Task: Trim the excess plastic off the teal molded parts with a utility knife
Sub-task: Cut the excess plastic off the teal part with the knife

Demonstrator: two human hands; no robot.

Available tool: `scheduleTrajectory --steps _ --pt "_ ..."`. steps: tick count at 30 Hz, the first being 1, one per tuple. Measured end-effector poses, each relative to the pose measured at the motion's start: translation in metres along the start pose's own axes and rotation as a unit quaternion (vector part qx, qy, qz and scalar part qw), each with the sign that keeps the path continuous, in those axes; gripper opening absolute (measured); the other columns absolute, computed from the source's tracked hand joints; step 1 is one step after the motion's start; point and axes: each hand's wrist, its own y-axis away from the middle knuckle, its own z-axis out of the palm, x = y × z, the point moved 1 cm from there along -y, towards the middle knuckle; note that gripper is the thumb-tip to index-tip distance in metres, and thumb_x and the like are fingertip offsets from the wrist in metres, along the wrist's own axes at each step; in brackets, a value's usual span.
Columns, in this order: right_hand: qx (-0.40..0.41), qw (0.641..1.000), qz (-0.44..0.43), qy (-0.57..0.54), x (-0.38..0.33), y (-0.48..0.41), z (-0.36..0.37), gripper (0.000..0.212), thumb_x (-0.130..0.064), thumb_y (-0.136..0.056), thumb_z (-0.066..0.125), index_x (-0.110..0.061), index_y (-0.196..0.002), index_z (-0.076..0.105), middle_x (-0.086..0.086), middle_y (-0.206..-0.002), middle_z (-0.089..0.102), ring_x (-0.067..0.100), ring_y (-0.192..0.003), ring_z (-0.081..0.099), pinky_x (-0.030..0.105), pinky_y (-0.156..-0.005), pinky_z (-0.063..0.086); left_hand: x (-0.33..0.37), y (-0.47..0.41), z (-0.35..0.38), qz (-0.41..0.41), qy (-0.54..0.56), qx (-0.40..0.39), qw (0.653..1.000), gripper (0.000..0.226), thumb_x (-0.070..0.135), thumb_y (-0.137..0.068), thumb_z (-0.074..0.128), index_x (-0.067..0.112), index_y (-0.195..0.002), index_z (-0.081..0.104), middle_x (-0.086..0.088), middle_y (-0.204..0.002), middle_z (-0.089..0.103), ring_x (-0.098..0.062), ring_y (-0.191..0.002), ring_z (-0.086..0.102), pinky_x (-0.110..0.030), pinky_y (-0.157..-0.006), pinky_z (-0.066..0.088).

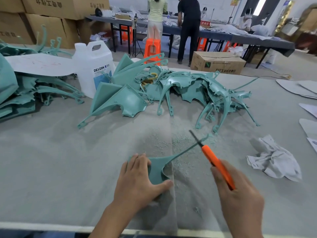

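Note:
A teal molded part (pixel 158 167) lies on the grey felt table in front of me, its thin arm stretching up and right. My left hand (pixel 137 181) holds its wide end, fingers on top and thumb under the lower edge. My right hand (pixel 238 194) grips an orange utility knife (pixel 217 164). The dark blade crosses the part's thin arm near its far end. Teal shavings (pixel 181 143) are scattered around the blade.
A heap of teal parts (pixel 171 90) fills the middle of the table, with another pile (pixel 25 93) at the left. A white jug (pixel 94 66) stands between them. A crumpled grey rag (pixel 274 158) lies at the right. People work at tables behind.

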Motion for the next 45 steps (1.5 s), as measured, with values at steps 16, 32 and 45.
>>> scheduleTrajectory --steps 16,32,45 --pt "-0.140 0.988 -0.059 0.032 -0.004 0.012 0.016 0.031 -0.036 -0.077 0.082 -0.033 -0.107 0.077 -0.004 -0.078 0.072 0.025 -0.062 0.069 0.038 -0.052 0.055 0.002 0.001 -0.003 -0.008 -0.010 0.002 1.000 0.078 0.100 -0.055 0.034 0.038 -0.102 0.033 0.011 -0.152 0.038 -0.012 -0.147 0.017 -0.035 -0.119 0.017" --pt "-0.020 0.975 0.099 -0.199 0.011 0.029 0.014 0.031 -0.060 -0.073 0.065 -0.058 -0.104 0.058 -0.030 -0.082 0.066 -0.002 -0.074 0.065 0.005 -0.069 0.045 -0.056 0.000 -0.067 -0.065 -0.068 -0.100 0.991 0.081 0.083 -0.074 0.052 0.038 -0.140 0.038 0.012 -0.158 0.028 -0.009 -0.148 0.019 -0.040 -0.119 0.015" --pt "-0.029 0.950 0.174 -0.259 0.025 0.032 0.048 0.023 -0.061 -0.082 0.059 -0.052 -0.103 0.064 -0.013 -0.081 0.074 0.015 -0.057 0.061 0.031 -0.058 0.051 0.026 -0.032 -0.013 0.013 0.151 0.196 0.969 0.029 0.022 -0.103 0.050 0.009 -0.127 0.059 -0.004 -0.116 0.067 -0.025 -0.109 0.060 -0.047 -0.112 0.035"
